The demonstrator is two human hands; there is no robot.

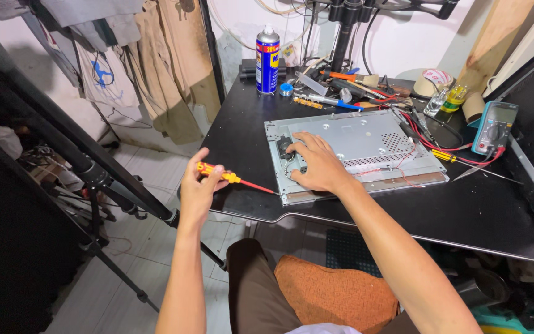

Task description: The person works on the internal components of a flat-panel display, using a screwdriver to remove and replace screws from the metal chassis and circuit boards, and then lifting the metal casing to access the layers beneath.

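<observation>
We sit at a black table (483, 210). Our left hand (198, 188) is closed around a small screwdriver with a yellow and red handle (227, 177). Its thin tip points at the left edge of a flat grey metal panel (366, 139). The panel lies on the table, right in front of us. Our right hand (317, 164) rests flat on the panel with its fingers spread and holds nothing. A blue and yellow spray can (267, 60) stands behind the panel. A teal meter with red wires (494, 127) lies to the right.
</observation>
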